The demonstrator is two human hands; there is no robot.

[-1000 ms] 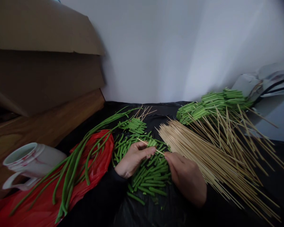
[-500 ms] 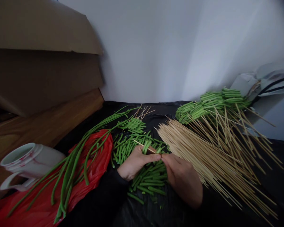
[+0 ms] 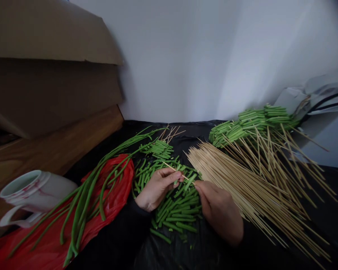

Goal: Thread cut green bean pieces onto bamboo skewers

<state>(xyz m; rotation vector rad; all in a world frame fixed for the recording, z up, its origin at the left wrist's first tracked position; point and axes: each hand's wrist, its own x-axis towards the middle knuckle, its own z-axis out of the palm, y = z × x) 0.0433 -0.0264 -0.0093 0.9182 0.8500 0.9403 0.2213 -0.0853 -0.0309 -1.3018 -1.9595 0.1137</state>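
A thin bamboo skewer (image 3: 170, 166) slants across between my two hands, above a loose heap of cut green bean pieces (image 3: 183, 217). My left hand (image 3: 157, 187) pinches a green bean piece at the skewer between thumb and fingers; the fingers partly cover it. Another bean piece (image 3: 189, 181) sits crosswise at the skewer between the hands. The lower end of the skewer is gripped by my right hand (image 3: 222, 212), whose fingertips are bent together. Behind my left hand lies a small stack of skewered bean pieces (image 3: 160, 149).
On the right a big bundle of bare skewers (image 3: 236, 178) lies near piled bean skewers (image 3: 253, 122). Long uncut beans (image 3: 86, 195) rest on a red plastic bag (image 3: 109, 210) beside a white pitcher (image 3: 42, 193). A cardboard box (image 3: 53, 75) stands left; a pale wall (image 3: 186, 63) rises behind.
My left fingers have shifted their hold along the skewer and curl round the bean piece. My right hand has moved slightly right, so the hands are a little further apart.
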